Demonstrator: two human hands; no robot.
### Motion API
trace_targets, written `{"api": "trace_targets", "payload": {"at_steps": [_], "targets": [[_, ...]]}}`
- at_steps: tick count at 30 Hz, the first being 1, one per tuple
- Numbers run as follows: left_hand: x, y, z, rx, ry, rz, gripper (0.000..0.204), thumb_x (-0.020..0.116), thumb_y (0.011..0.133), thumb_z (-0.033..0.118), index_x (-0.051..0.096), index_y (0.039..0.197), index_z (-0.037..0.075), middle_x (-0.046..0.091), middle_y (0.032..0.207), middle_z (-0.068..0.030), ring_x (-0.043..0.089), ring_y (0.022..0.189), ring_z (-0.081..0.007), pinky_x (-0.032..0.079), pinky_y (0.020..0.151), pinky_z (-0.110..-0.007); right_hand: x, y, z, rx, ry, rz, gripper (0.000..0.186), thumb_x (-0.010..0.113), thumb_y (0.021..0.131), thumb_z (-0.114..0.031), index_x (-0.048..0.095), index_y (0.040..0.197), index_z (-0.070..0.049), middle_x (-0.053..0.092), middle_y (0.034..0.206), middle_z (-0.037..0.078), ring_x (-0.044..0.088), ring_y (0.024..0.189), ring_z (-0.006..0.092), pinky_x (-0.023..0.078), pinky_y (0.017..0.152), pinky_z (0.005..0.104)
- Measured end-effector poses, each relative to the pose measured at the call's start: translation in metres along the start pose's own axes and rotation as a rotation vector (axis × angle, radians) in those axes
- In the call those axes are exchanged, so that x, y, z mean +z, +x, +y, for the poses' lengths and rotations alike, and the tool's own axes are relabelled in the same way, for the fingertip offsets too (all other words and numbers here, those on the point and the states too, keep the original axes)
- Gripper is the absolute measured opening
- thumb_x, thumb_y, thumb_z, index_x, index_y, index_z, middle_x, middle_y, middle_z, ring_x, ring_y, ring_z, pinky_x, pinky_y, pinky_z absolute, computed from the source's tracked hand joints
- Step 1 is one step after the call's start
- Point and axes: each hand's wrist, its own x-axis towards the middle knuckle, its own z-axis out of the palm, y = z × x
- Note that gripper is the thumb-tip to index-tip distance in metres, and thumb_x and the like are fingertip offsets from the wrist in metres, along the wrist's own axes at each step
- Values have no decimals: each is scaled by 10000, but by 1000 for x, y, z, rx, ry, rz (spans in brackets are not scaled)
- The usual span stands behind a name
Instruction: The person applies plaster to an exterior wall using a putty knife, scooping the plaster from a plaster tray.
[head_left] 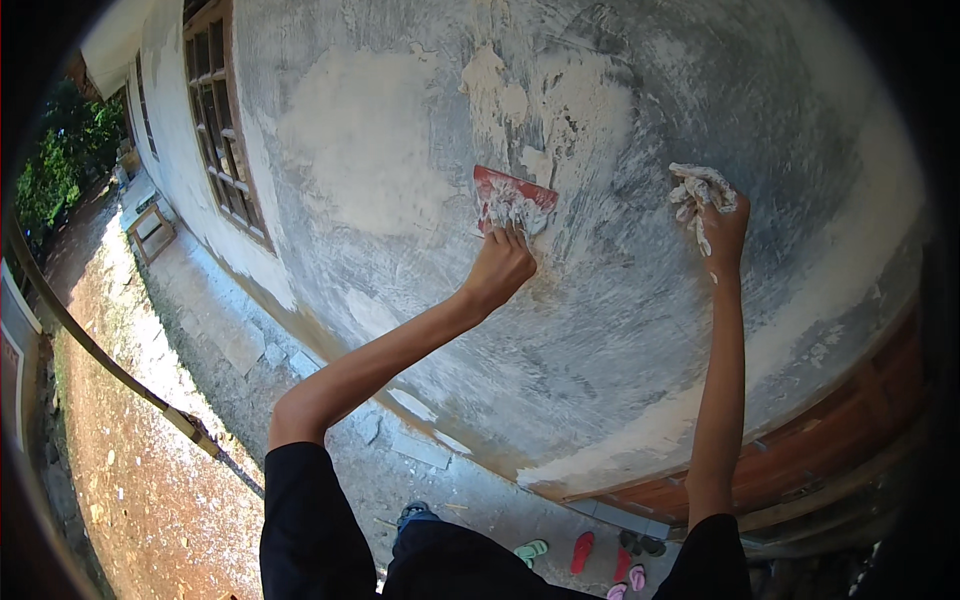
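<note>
My left hand pinches the lower edge of a red flat putty spreader, its face smeared with white paste. The spreader is against or very close to the grey wall, just below a thick pale patch of putty. Off to the right, my right hand is raised in front of the wall with its fingers curled in. White paste coats those fingers and runs down toward the wrist. What they hold, if anything, is hidden by the paste.
A wooden barred window is at the left of the wall, and a brown wooden door at lower right. Below lie several sandals, among them a red one. A long pole slants across the left, and a small wooden frame stands by the wall.
</note>
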Motion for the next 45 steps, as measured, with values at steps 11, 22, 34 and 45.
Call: {"api": "trace_targets", "payload": {"at_steps": [11,22,34,45], "targets": [[-17,-86,18,-348,-913,41,250,555,740,7,551,958,-115,568,884,-279,571,775,-368,471,700,-412,-15,-1,5,51,43,-37,197,523,809,-14,650,960,-1,655,846,85,611,689,117,499,589,254],[-46,80,-142,-245,-594,602,385,470,717,-89,535,1089,-13,532,1079,-257,494,977,-440,398,919,-433,-13,-1,8,-2,36,-18,185,530,821,-26,651,958,4,659,879,88,617,716,129,488,631,257],[-14,44,-61,-334,-838,401,358,545,646,-53,525,994,-133,527,1043,-299,523,895,-417,422,845,-429,-12,2,8,15,73,-84,176,532,834,-39,651,959,-4,656,835,83,613,668,117,486,543,242],[-26,-1,19,-526,-1101,440,441,465,718,-103,490,1152,-26,540,1056,-273,523,945,-423,442,811,-416,-4,5,-4,-95,43,-73,181,520,845,-48,655,956,-1,657,823,85,607,651,111,480,514,238]]}}
